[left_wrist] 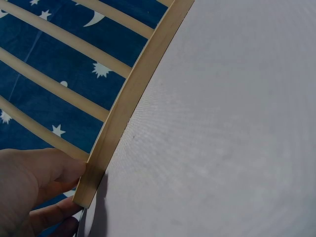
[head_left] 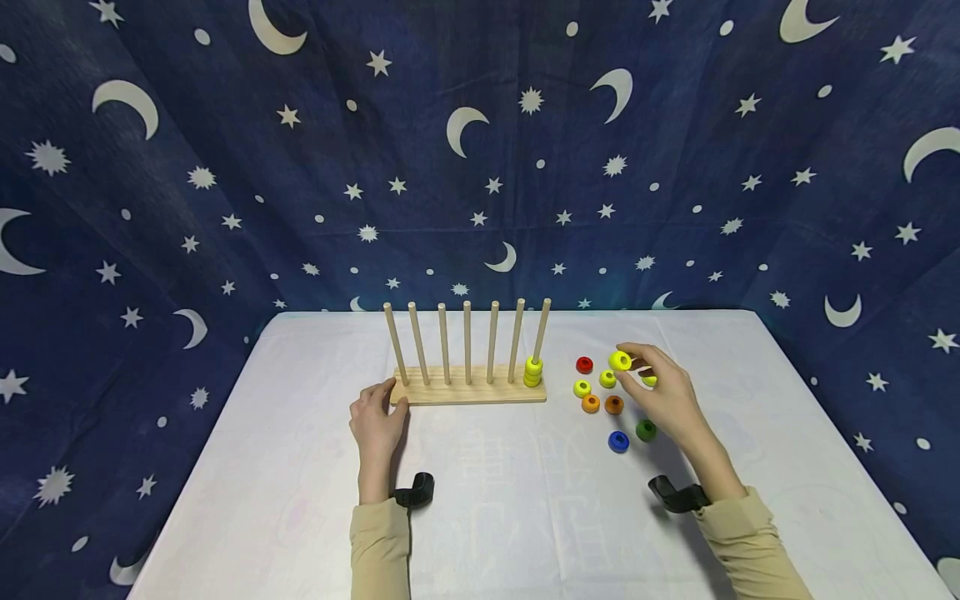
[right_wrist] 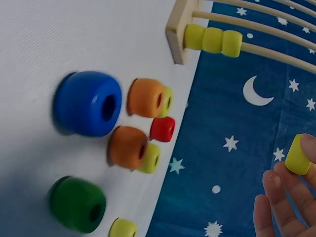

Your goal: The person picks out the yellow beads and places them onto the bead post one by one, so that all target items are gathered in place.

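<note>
A wooden peg rack (head_left: pixel 450 397) with several upright pegs stands on the table, three yellow beads (head_left: pixel 532 372) stacked on its rightmost peg. My left hand (head_left: pixel 377 423) holds the left end of the rack's base, thumb and fingers on either side of the wood in the left wrist view. To the right of the rack, my right hand (head_left: pixel 667 396) pinches a yellow bead (head_left: pixel 619 361) between thumb and fingers, raised above the table. In the right wrist view that pinched bead (right_wrist: pixel 297 155) is partly covered by the thumb.
Loose beads lie right of the rack: red (head_left: pixel 584 365), yellow (head_left: pixel 582 388), orange (head_left: pixel 591 403), darker orange (head_left: pixel 614 405), blue (head_left: pixel 618 442) and green (head_left: pixel 646 430). Another yellow bead (head_left: pixel 649 381) is partly hidden behind the right hand. A dark blue moon-and-star cloth (head_left: pixel 480 167) hangs behind the white-covered table (head_left: pixel 480 517).
</note>
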A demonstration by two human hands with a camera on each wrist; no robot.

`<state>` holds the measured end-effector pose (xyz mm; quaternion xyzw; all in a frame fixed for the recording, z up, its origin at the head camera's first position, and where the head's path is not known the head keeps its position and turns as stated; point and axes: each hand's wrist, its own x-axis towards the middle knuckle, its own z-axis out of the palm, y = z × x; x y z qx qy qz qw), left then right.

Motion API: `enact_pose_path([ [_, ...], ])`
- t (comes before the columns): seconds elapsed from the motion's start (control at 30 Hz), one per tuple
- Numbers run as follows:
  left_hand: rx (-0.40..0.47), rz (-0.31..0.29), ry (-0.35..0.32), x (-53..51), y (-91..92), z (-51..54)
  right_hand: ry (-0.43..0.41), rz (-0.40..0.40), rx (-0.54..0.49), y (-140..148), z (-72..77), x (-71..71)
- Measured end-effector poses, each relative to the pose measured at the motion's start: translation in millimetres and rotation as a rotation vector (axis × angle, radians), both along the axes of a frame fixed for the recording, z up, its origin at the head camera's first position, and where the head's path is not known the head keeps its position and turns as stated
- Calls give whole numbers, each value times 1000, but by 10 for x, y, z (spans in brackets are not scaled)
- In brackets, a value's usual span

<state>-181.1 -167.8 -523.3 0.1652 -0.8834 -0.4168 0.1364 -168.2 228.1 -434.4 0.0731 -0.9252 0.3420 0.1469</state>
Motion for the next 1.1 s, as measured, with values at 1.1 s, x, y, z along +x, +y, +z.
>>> enact_pose_path([
  [1.1,-18,1,15,-2,-4,-12,150,90,-87,-437,397,-74],
])
